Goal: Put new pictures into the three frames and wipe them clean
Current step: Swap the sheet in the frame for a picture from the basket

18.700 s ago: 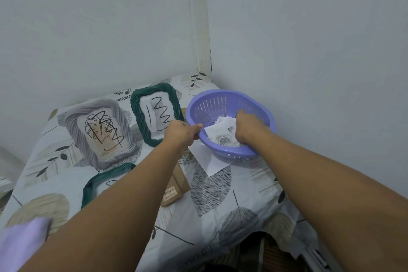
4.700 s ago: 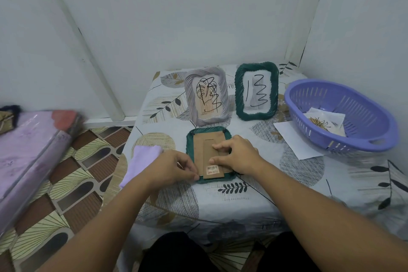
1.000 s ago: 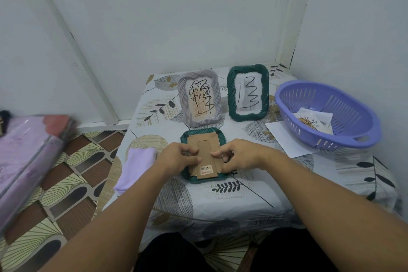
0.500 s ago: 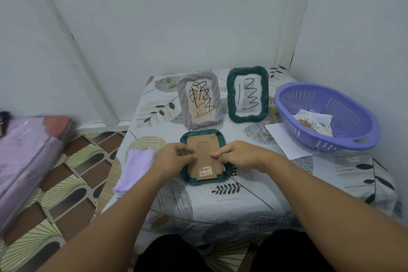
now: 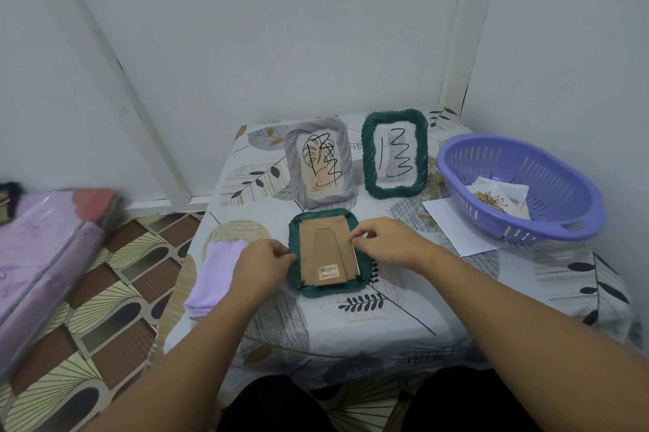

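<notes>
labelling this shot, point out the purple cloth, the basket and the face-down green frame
purple cloth (image 5: 213, 275), head view, middle of the fold
basket (image 5: 583, 224), head view, near rim
face-down green frame (image 5: 328, 245), head view, cardboard back

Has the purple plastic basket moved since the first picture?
Cannot tell: the camera shifted; the purple plastic basket sits right of the upright green frame, as before.

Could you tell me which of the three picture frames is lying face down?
The green frame nearest the person, between both hands, shows its brown cardboard back; the grey frame and other green frame show scribbled fronts.
</notes>
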Demonstrator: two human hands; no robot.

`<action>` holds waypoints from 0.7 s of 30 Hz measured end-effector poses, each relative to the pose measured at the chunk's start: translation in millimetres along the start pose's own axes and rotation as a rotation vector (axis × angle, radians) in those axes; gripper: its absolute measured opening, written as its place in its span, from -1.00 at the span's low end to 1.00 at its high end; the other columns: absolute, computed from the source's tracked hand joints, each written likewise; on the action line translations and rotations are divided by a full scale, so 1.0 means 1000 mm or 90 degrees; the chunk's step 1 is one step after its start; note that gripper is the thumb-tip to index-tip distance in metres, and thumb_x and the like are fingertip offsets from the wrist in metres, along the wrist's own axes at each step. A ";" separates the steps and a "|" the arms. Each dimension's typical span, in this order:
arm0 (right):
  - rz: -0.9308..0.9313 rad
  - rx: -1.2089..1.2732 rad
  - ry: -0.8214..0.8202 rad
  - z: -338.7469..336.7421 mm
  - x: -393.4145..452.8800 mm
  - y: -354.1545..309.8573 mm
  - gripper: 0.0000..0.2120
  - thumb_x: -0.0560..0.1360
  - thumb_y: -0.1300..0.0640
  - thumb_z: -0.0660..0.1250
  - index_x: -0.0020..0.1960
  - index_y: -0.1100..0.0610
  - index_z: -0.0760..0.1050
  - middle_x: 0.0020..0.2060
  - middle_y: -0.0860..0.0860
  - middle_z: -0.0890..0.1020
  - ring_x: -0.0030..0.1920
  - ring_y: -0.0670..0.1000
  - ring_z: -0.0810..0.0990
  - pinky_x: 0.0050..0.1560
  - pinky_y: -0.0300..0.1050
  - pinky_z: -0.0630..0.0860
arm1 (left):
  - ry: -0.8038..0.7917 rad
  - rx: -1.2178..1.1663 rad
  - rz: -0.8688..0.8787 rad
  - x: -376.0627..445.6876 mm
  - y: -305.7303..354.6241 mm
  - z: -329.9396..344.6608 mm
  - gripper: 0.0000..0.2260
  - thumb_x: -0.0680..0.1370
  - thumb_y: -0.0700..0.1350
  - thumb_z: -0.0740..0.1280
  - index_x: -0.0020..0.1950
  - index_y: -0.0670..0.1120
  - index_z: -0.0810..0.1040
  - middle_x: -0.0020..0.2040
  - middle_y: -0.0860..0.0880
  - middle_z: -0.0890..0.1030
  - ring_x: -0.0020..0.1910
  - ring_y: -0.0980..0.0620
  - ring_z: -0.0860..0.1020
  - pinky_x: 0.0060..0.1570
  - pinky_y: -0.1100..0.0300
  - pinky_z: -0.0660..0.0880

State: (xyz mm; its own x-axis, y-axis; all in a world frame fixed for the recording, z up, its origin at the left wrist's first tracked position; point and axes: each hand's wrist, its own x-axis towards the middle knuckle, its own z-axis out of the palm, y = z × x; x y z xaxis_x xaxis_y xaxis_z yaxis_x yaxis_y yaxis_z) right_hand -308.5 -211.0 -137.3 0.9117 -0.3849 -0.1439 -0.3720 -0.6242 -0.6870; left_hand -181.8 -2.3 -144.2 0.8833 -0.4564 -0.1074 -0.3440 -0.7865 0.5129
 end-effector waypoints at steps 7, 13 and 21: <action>-0.026 -0.013 -0.007 0.008 -0.004 -0.005 -0.74 0.65 -0.08 0.25 0.16 -0.06 0.68 -0.09 -0.25 0.61 0.00 -0.11 0.56 -0.02 -0.18 0.41 | 0.002 -0.197 -0.042 0.000 0.002 0.005 -0.89 0.58 -0.06 0.41 0.08 -0.03 0.67 0.00 0.02 0.70 0.02 0.03 0.63 0.04 0.12 0.54; 0.004 -0.019 0.076 0.013 0.001 -0.014 -0.51 0.66 -0.14 0.21 -0.32 0.13 0.50 -0.43 -0.06 0.50 -0.36 -0.02 0.48 -0.28 -0.10 0.37 | -0.084 -0.449 -0.017 -0.014 0.017 -0.001 -0.77 0.60 -0.20 0.40 0.26 -0.06 0.60 -0.08 -0.09 0.74 -0.15 0.03 0.72 -0.11 0.16 0.58; 0.107 0.345 0.112 -0.006 -0.005 -0.063 -0.55 0.60 -0.32 0.20 0.16 0.00 0.63 0.05 -0.02 0.67 -0.02 0.01 0.66 0.18 0.10 0.57 | -0.020 -0.542 0.151 -0.038 0.052 -0.022 -0.81 0.61 -0.18 0.42 0.20 0.00 0.67 -0.12 0.07 0.76 -0.15 0.24 0.69 -0.14 0.42 0.52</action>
State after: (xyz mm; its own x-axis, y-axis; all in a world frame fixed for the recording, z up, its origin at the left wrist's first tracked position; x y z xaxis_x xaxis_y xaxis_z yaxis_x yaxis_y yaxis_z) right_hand -290.7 -173.8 -89.6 0.7881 -0.5840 -0.1944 -0.3245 -0.1259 -0.9375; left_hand -225.7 -16.7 -94.4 0.8052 -0.5893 0.0657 -0.1525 -0.0986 0.9834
